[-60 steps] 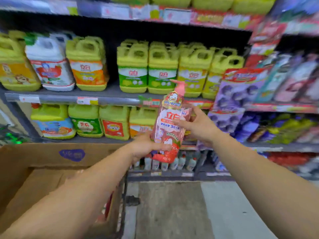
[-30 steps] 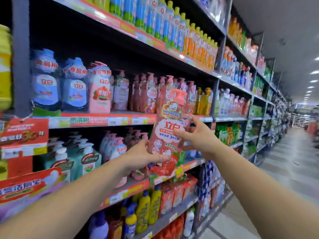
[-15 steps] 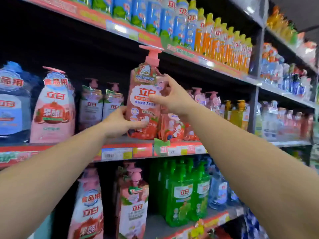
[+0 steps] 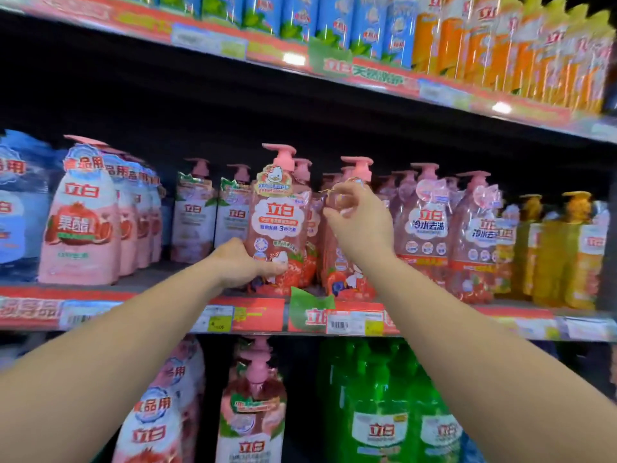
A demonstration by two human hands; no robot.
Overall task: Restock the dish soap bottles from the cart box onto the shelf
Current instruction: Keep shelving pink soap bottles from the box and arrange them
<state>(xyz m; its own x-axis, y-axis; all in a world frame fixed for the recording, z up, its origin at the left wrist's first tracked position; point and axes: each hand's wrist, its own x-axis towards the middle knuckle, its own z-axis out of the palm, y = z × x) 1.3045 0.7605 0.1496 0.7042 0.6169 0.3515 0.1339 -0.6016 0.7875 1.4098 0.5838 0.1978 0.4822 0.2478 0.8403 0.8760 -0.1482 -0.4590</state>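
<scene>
While both arms reach forward to the middle shelf (image 4: 167, 289), the pink dish soap bottle (image 4: 278, 225) stands upright at the shelf's front edge, its base on or just above the shelf board; which of the two cannot be told. The left hand (image 4: 238, 264) is closed around the lower left side of this bottle, thumb across the front near the strawberry print. The right hand (image 4: 359, 222) is apart from that bottle, just to its right. Its fingertips (image 4: 334, 198) are pinched together on the upper part of a neighbouring pink pump bottle (image 4: 347, 272) in the next row. More pink pump bottles (image 4: 425, 222) stand to the right, with yellow bottles (image 4: 567, 248) beyond them. Pink refill pouches (image 4: 83, 215) stand to the left. Green bottles (image 4: 380, 406) occupy the shelf below. Blue and orange bottles (image 4: 450, 38) line the shelf above.
</scene>
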